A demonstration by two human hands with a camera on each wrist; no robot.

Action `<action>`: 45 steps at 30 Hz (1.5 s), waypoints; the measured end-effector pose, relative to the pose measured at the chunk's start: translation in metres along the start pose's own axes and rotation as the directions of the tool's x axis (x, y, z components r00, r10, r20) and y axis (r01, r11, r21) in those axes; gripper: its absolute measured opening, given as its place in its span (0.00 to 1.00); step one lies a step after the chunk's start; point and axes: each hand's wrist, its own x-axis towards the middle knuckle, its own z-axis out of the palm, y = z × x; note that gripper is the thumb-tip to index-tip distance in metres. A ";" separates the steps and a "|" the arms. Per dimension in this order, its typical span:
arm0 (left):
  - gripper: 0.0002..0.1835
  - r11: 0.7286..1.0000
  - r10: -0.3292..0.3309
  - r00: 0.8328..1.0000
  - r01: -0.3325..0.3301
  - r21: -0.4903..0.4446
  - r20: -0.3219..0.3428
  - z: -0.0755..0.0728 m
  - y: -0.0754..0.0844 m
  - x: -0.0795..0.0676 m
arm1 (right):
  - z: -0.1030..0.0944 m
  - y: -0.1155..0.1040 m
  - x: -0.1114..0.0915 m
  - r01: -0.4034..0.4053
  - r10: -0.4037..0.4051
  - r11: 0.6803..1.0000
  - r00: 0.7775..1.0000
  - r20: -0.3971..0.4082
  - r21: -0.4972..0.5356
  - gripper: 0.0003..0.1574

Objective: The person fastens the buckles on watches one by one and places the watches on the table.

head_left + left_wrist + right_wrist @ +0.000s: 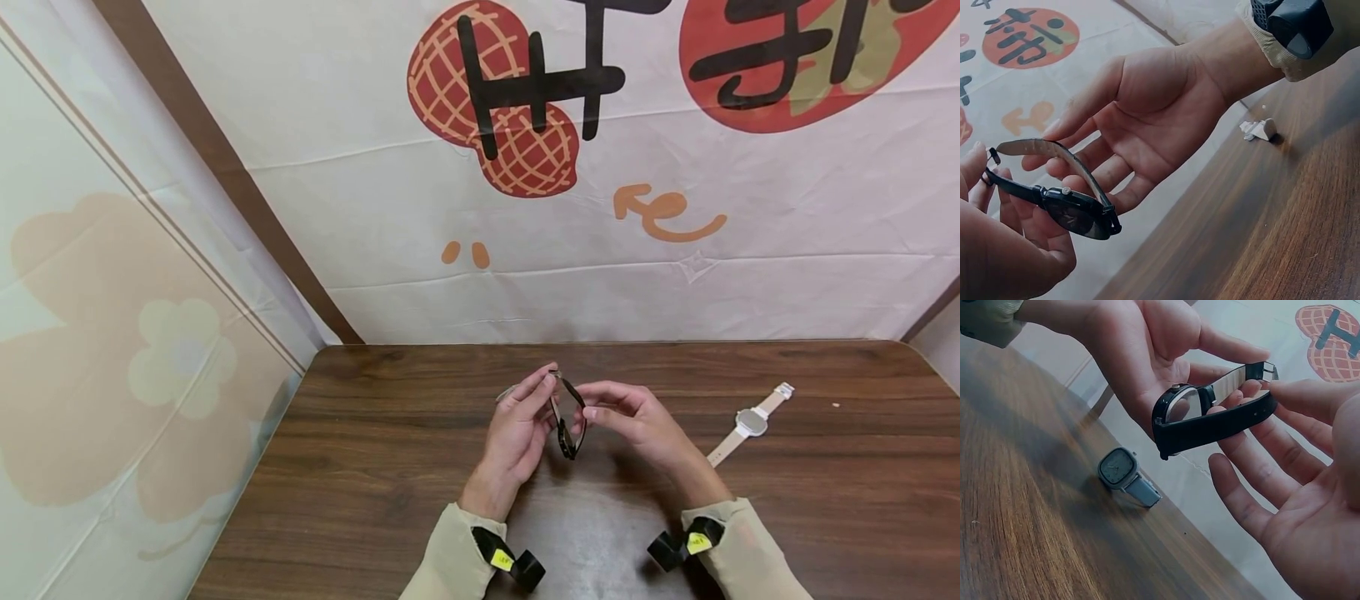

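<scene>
While the left hand (517, 432) grasps the black watch (1077, 214) near its buckle (1269, 370), over the wooden surface (360, 500), the right hand (637, 421) pinches the other strap end (1241, 422) with its fingers; strap handling seems the step, the next move calling for steadiness at both ends. Below lie a square watch (1119, 467) and, rightward, a pale watch (752, 422); behind hangs a printed backdrop (555, 300).

Left of the hands (516, 429) the tabletop (360, 467) offers passage; a pale watch (752, 422) obstructs rightward
</scene>
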 end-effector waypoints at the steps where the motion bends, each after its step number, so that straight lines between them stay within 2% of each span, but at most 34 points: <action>1: 0.11 1.000 -0.003 1.000 0.003 0.000 -0.001 0.000 -0.001 0.000 | 0.000 0.000 0.000 0.000 0.000 1.000 1.000 0.002 0.001 0.18; 13: 0.11 0.999 -0.018 1.000 0.019 0.047 -0.014 0.001 -0.006 -0.001 | -0.001 0.006 -0.001 -0.016 0.015 1.000 1.000 -0.022 -0.016 0.17; 20: 0.13 0.990 0.005 1.000 -0.003 0.138 -0.010 0.001 -0.008 0.001 | -0.002 0.006 -0.001 -0.032 0.027 0.997 0.998 -0.061 -0.076 0.18; 25: 0.16 0.974 0.017 1.000 -0.011 0.227 -0.025 0.002 -0.010 0.001 | -0.004 0.007 -0.001 -0.048 0.037 0.994 0.993 -0.116 -0.094 0.17; 30: 0.17 0.968 0.020 0.999 -0.011 0.250 -0.033 0.003 -0.010 0.002 | -0.003 0.007 -0.001 -0.107 0.078 0.986 0.974 -0.214 -0.127 0.17; 34: 0.17 0.964 0.039 0.998 -0.025 0.263 -0.047 0.004 -0.009 0.003 | -0.001 0.005 0.000 -0.153 0.109 0.975 0.960 -0.258 -0.159 0.16; 41: 0.08 0.965 0.058 0.996 -0.038 0.260 -0.070 0.005 -0.010 0.002 | 0.001 0.005 0.003 -0.157 0.131 0.984 0.958 -0.254 -0.085 0.12; 45: 0.07 0.971 0.062 0.993 -0.038 0.236 -0.097 0.006 -0.011 0.003 | 0.000 0.004 0.001 -0.137 0.112 0.986 0.968 -0.226 -0.099 0.15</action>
